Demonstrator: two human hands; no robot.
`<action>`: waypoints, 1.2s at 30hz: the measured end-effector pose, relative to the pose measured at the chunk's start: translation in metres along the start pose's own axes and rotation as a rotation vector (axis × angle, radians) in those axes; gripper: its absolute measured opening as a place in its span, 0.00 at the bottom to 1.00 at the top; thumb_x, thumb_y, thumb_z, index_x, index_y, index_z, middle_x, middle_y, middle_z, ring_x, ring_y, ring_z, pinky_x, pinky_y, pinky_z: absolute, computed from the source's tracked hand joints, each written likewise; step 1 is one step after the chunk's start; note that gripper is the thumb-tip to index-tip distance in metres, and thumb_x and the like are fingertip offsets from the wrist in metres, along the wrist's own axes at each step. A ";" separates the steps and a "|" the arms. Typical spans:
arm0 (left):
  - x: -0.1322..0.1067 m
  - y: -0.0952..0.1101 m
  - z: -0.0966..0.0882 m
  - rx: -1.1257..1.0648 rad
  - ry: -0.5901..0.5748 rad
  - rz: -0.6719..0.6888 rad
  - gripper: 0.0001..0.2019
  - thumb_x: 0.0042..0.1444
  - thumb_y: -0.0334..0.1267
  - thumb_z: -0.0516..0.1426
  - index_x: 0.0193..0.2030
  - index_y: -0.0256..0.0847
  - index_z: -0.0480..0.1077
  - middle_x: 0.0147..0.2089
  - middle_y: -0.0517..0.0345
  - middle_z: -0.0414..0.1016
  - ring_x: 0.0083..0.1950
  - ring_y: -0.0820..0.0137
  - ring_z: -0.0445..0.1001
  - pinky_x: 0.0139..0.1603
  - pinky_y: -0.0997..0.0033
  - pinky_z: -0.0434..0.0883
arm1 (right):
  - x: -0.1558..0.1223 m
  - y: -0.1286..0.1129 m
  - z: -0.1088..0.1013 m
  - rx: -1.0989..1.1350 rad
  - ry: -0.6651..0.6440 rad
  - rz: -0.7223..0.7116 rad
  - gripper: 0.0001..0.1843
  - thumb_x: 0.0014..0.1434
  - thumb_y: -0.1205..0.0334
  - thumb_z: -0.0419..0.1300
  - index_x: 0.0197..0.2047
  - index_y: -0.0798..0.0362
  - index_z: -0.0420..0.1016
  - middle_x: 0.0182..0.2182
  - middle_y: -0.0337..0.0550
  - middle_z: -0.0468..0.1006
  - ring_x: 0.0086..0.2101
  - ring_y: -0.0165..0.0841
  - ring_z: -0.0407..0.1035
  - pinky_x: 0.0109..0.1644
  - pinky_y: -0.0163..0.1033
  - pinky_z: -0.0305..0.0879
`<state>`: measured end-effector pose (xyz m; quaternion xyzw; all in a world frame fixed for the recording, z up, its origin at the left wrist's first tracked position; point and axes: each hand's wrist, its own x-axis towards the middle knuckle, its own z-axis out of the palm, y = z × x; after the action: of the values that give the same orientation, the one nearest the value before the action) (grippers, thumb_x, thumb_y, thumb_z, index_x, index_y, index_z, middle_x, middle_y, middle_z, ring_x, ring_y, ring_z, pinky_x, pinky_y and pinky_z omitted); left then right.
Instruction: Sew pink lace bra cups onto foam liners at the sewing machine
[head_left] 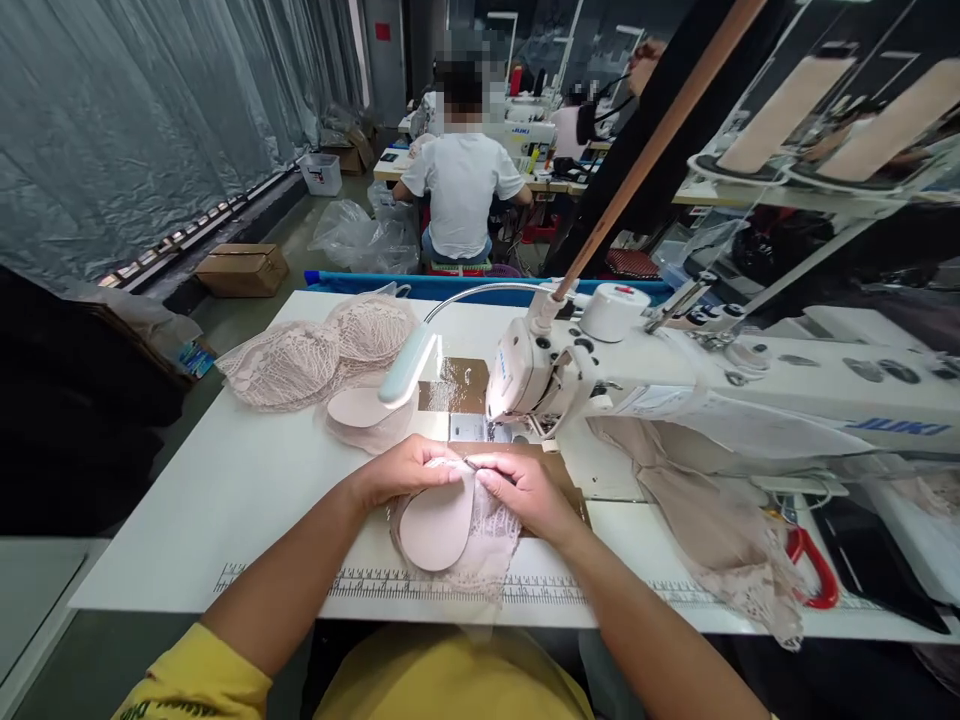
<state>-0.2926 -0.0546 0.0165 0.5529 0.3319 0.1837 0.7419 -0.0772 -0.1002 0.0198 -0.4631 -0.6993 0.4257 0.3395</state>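
Pinched in my left hand (405, 470) is the upper edge of a pale pink lace bra piece (495, 540) with a smooth padded cup (437, 525) facing up. My right hand (529, 490) grips the same edge from the other side, thumb and fingers closed. A small dark bit shows between the fingertips; I cannot tell what it is. The piece hangs over the front of the table, just before the sewing machine's needle area (491, 430). Beyond my left hand lie a lace bra (289, 365) and a loose-looking cup (364, 412).
A sewing machine (517, 370) with a lamp (409, 365) stands close ahead. To the right are beige fabric (690, 510), red-handled scissors (814, 570) and a dark flat object (874, 560). A printed ruler (540, 593) runs along the table edge. Ahead sits a person in white (463, 190).
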 end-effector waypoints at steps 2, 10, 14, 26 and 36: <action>0.000 -0.002 -0.002 -0.010 0.012 0.000 0.17 0.50 0.45 0.65 0.42 0.34 0.77 0.37 0.52 0.77 0.35 0.71 0.71 0.37 0.73 0.67 | -0.001 0.006 -0.002 -0.008 0.011 0.018 0.15 0.60 0.56 0.57 0.49 0.49 0.78 0.45 0.44 0.80 0.45 0.38 0.74 0.52 0.46 0.69; 0.000 -0.003 -0.001 -0.035 0.039 -0.052 0.18 0.48 0.46 0.65 0.39 0.33 0.77 0.32 0.54 0.77 0.32 0.71 0.72 0.35 0.73 0.67 | 0.000 0.014 -0.006 -0.032 -0.035 0.067 0.18 0.59 0.54 0.59 0.51 0.49 0.77 0.48 0.44 0.79 0.47 0.40 0.73 0.54 0.48 0.68; 0.001 -0.004 -0.001 0.002 0.019 -0.028 0.16 0.49 0.46 0.64 0.37 0.33 0.77 0.29 0.58 0.73 0.30 0.74 0.68 0.32 0.75 0.64 | 0.003 0.010 -0.003 -0.027 -0.081 0.019 0.16 0.60 0.56 0.58 0.50 0.47 0.78 0.47 0.42 0.80 0.46 0.40 0.74 0.52 0.46 0.70; -0.001 -0.001 0.000 0.078 -0.021 -0.048 0.17 0.49 0.48 0.63 0.30 0.31 0.73 0.23 0.63 0.62 0.25 0.78 0.58 0.26 0.77 0.55 | 0.004 0.006 0.000 0.045 -0.103 0.016 0.15 0.61 0.56 0.57 0.50 0.46 0.78 0.46 0.42 0.80 0.45 0.40 0.74 0.52 0.48 0.70; 0.001 -0.004 -0.001 0.115 0.024 -0.069 0.17 0.46 0.48 0.65 0.31 0.33 0.74 0.24 0.63 0.65 0.26 0.76 0.60 0.27 0.76 0.57 | 0.004 0.007 -0.006 -0.034 -0.142 0.028 0.16 0.59 0.56 0.58 0.49 0.48 0.78 0.46 0.43 0.80 0.45 0.40 0.74 0.51 0.45 0.70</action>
<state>-0.2924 -0.0547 0.0125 0.5806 0.3698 0.1452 0.7107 -0.0709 -0.0930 0.0157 -0.4472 -0.7223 0.4502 0.2750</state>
